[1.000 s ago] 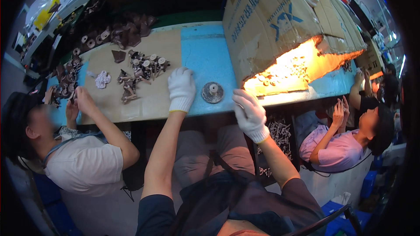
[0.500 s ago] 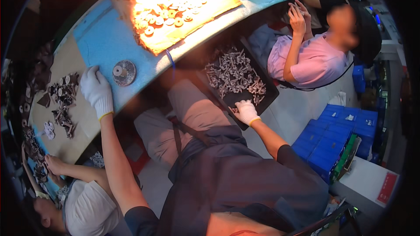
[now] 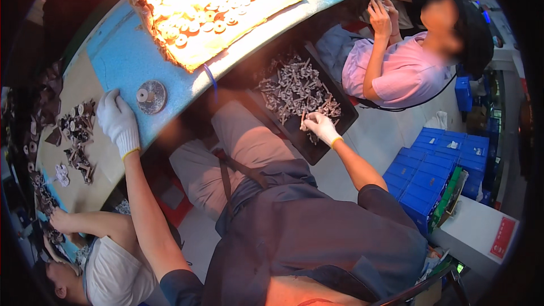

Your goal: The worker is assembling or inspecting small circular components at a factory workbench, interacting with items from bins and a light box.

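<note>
My right hand (image 3: pixel 323 127), in a white knit glove, is over the near end of a black tray (image 3: pixel 318 152). Its fingers are pinched on a small metal part (image 3: pixel 303 119), whose exact kind I cannot make out. Many similar small silvery metal parts (image 3: pixel 292 88) lie heaped in the tray. My left hand (image 3: pixel 118 120), gloved too, rests on the table (image 3: pixel 116 45) with its fingers lying on the surface and nothing visible in them. Just right of it stands a grey round disc with a raised hub (image 3: pixel 151 97).
A brightly lit cardboard box (image 3: pixel 195 59) of round parts sits on the table. Dark metal parts (image 3: pixel 77 133) lie left of my left hand. A person in pink (image 3: pixel 396 73) sits at right, another in white (image 3: pixel 116 266) at lower left. Blue bins (image 3: pixel 425 184) are stacked at right.
My right hand has risen slightly from the tray's near corner toward the heap, and a small metal part now shows in its fingers. The left hand stays on the table; the view has shifted a little.
</note>
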Available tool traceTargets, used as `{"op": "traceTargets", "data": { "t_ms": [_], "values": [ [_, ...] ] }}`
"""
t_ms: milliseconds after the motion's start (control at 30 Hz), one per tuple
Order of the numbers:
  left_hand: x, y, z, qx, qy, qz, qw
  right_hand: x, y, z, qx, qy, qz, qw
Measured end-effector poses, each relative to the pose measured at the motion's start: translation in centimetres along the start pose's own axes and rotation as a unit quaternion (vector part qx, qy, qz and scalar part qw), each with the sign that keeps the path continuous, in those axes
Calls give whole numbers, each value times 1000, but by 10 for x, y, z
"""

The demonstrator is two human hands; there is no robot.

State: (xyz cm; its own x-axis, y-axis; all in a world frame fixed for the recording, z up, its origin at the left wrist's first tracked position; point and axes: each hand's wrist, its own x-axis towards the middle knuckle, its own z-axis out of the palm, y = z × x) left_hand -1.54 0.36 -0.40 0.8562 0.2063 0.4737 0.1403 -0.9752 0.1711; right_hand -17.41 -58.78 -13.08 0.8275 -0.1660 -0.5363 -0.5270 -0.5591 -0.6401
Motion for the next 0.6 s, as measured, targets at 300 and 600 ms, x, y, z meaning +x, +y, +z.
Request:
{"op": "traceTargets", "data": {
  "t_ms": [300, 600],
  "values": [
    [-11, 2, -14, -245, 81, -115, 959, 6, -70, 20, 508, -152, -45, 847],
    [-132, 155, -117, -557, -231, 44, 797, -43, -220, 61, 274, -335, -53, 900]
  ]
}}
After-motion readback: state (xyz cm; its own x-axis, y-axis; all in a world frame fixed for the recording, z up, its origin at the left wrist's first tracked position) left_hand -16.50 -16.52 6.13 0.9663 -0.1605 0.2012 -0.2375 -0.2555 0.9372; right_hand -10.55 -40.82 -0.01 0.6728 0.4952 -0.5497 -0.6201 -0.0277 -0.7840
